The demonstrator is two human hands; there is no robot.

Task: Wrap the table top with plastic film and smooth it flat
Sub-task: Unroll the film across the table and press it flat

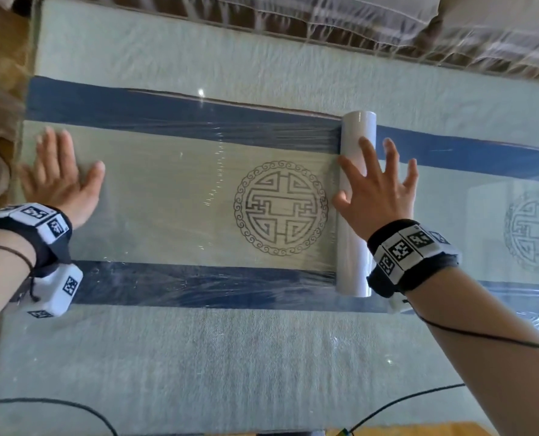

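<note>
A glass table top (230, 357) lies over a pale rug with blue bands and a round emblem. A strip of clear plastic film (173, 190) stretches across it from the left edge to a grey roll of film (356, 247) lying crosswise right of the emblem. My left hand (62, 177) lies flat, fingers spread, pressing the film's left end onto the glass. My right hand (376, 190) rests on top of the roll with straight, spread fingers. Fine wrinkles show in the film near the roll and at mid-strip.
Along the table's far edge, earlier film (387, 26) hangs in wrinkled folds over a dark base. A second emblem (532, 231) shows through the glass at the right. Black cables (73, 407) run near the front edge. Both wrists wear bands with black-and-white markers.
</note>
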